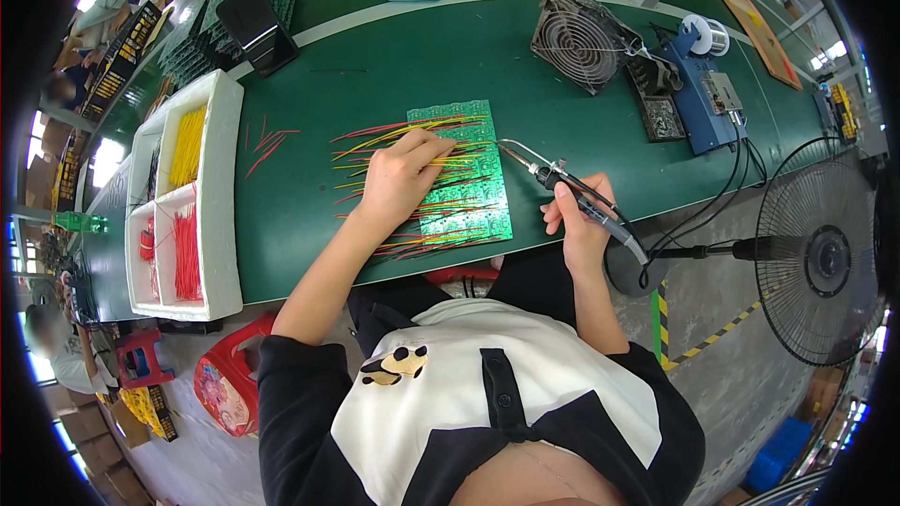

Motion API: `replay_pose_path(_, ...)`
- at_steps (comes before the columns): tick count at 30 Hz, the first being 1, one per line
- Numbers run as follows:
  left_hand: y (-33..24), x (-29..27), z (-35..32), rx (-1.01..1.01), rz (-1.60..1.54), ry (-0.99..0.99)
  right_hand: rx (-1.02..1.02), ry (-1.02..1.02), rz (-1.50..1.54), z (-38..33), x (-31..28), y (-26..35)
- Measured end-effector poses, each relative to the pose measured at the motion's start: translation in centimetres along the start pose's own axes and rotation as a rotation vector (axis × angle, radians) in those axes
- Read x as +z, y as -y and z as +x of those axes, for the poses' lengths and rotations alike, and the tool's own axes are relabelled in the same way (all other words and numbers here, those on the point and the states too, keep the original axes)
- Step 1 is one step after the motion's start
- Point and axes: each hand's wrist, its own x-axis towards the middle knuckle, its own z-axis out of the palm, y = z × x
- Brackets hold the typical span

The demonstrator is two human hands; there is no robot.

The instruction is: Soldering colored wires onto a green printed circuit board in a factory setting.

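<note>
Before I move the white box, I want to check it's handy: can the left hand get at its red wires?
Probably yes: the red wires lie in the open-topped white box, and nothing tall shows between it and the left hand, though that hand seems busy at the board.

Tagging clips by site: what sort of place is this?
Likely an electronics assembly workshop: a soldering iron in the right hand, a green circuit board panel on the workbench, and a white foam tray holding yellow wires and red wires.
</note>
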Motion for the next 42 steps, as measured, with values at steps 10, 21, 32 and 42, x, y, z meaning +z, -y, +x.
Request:
replay_pose_path(10,0.0,0.1,0.0,0.026,0.024,-0.007,-0.041,-0.040,0.043,0.0,-0.2,-0.3)
replay_pose_path(21,0.0,0.1,-0.1,0.035,0.038,-0.005,-0.133,-0.268,0.048,1.4,-2.5,0.4)
replay_pose_path(32,-1.0,-2.4,0.5,0.165,0.288,-0.131,-0.162,-0.316,0.073,2.1,-3.1,-0.6)
replay_pose_path(42,-4.9,0.2,-2.6,0.143,0.106,0.215,-0.197,-0.332,0.022,2.0,-3.0,-0.7)
